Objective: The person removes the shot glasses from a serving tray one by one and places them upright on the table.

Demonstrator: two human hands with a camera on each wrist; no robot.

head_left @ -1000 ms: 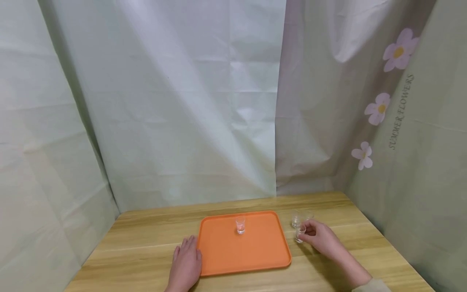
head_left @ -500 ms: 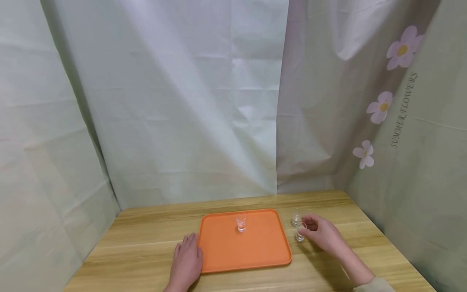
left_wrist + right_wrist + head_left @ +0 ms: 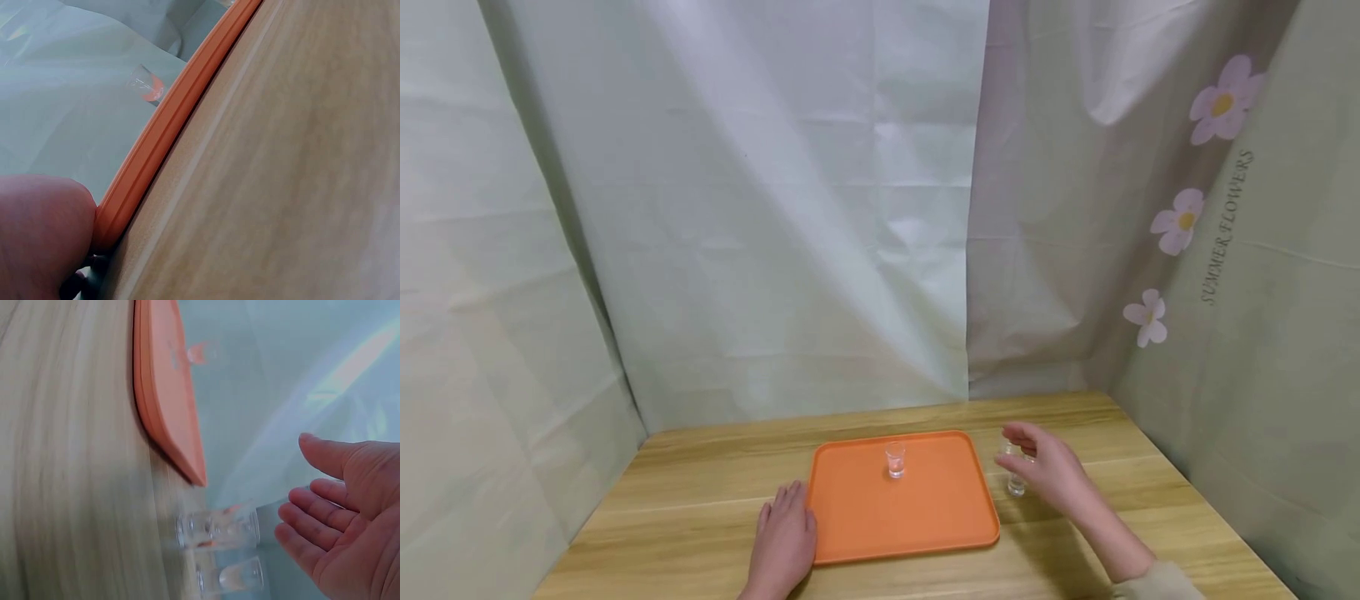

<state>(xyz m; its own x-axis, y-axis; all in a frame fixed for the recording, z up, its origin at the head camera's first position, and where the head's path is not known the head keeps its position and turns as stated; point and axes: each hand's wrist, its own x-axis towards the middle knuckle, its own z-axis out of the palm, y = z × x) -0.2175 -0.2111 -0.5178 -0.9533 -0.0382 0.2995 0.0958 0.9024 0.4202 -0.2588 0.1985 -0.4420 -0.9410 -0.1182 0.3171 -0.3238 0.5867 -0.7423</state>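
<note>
My left hand (image 3: 782,542) lies flat on the table, fingers straight, against the left edge of an orange tray (image 3: 917,521); in the left wrist view its thumb (image 3: 47,231) is by the tray's corner. One clear shot glass (image 3: 896,460) stands upright near the back of the tray. To the right of the tray, my right hand (image 3: 1052,473) hovers over more shot glasses, holding nothing. Its thumb and fingers are spread apart in the right wrist view. The nearer shot glass (image 3: 1017,485) is partly covered by the hand; a second shot glass (image 3: 231,575) shows in the right wrist view.
The wooden table (image 3: 700,492) is walled in by pale curtains (image 3: 812,250) at the back and both sides. The tray's raised rim (image 3: 165,434) lies a little left of the loose glasses.
My right hand has left the nearer shot glass, rising and moving slightly left while its fingers spread. That glass stays about where it was, and my left hand holds its place.
</note>
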